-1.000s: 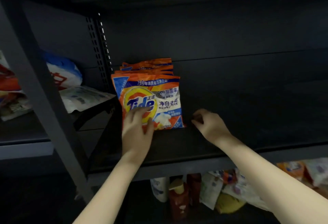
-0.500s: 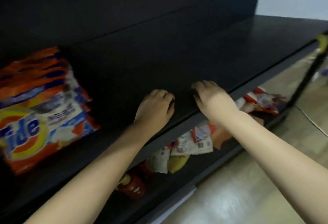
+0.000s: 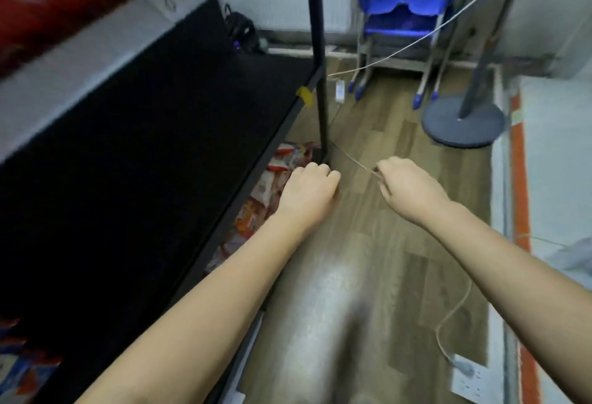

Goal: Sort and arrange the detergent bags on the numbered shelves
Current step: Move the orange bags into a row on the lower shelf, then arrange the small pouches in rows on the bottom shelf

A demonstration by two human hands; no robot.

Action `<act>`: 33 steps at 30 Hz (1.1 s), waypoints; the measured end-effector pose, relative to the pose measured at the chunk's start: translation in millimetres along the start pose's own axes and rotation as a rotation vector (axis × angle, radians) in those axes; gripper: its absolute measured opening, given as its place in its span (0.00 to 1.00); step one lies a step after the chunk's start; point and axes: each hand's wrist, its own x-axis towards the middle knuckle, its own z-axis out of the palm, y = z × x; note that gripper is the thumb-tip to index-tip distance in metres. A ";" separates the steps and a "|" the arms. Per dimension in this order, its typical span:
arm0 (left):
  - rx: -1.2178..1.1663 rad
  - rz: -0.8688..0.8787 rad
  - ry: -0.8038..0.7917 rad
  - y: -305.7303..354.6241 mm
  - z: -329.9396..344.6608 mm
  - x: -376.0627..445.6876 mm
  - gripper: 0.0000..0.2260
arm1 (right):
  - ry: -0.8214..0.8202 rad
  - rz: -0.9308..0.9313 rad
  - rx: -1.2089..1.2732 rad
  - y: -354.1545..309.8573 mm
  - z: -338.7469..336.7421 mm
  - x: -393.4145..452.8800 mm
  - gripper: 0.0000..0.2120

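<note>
The black shelf [image 3: 144, 153] runs along the left, its board bare in the middle. A blurred sliver of the orange and blue Tide bags [image 3: 19, 362] shows at the bottom left corner. On the level below lie several red, white and orange detergent bags [image 3: 278, 169]. My left hand [image 3: 307, 192] hangs past the shelf's front edge above those bags, fingers loosely curled, holding nothing. My right hand [image 3: 407, 185] hovers over the wooden floor, fingers also loosely curled and empty. A thin cable passes behind its fingertips.
A black shelf post [image 3: 317, 51] stands at the right end, with a yellow tag [image 3: 304, 96] on the shelf edge. Stacked blue chairs [image 3: 403, 3], a round stand base [image 3: 464, 121], a power strip [image 3: 467, 378] and loose cables occupy the floor. Blurred red packaging [image 3: 48, 3] fills the top left.
The view has swung right and down, from the Tide bags to the shelf's right end and the floor. Both hands left the shelf board and now hang over the floor side.
</note>
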 end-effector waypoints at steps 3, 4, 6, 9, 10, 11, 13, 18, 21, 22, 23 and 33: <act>0.034 0.079 0.024 26.9 -79.1 16.6 0.11 | 0.036 0.042 -0.042 20.0 -80.2 -20.9 0.12; 0.071 0.101 0.041 34.5 -111.3 18.8 0.12 | 0.062 0.054 -0.043 23.6 -111.1 -25.6 0.12; 0.153 0.139 0.089 45.5 -179.1 19.2 0.13 | 0.121 0.064 -0.042 25.4 -175.8 -32.0 0.11; 0.258 0.144 0.190 46.1 -285.1 13.7 0.11 | 0.220 0.040 -0.044 19.0 -277.4 -33.6 0.11; 0.271 0.130 0.232 42.1 -320.9 10.0 0.11 | 0.262 0.023 -0.055 14.4 -310.4 -32.1 0.11; 0.287 0.110 0.275 36.6 -357.4 4.1 0.11 | 0.309 0.002 -0.068 7.2 -343.8 -30.0 0.11; 0.332 0.044 0.357 20.9 -426.6 -11.3 0.12 | 0.405 -0.037 -0.083 -12.1 -408.0 -23.2 0.12; 0.548 -0.235 0.499 -41.0 -568.1 -80.6 0.13 | 0.583 -0.249 0.011 -93.9 -540.9 -2.5 0.13; 0.663 -0.425 0.537 -79.9 -620.5 -137.0 0.13 | 0.652 -0.418 0.085 -155.6 -589.4 8.3 0.15; 0.693 -0.487 0.541 -92.5 -632.4 -158.0 0.13 | 0.656 -0.478 0.100 -178.0 -600.0 10.5 0.15; 0.718 -0.546 0.535 -103.8 -641.9 -179.5 0.13 | 0.658 -0.541 0.109 -200.1 -608.3 12.6 0.15; 0.738 -1.119 0.307 -190.7 -652.8 -380.3 0.16 | 0.483 -0.996 0.212 -417.9 -603.7 6.1 0.15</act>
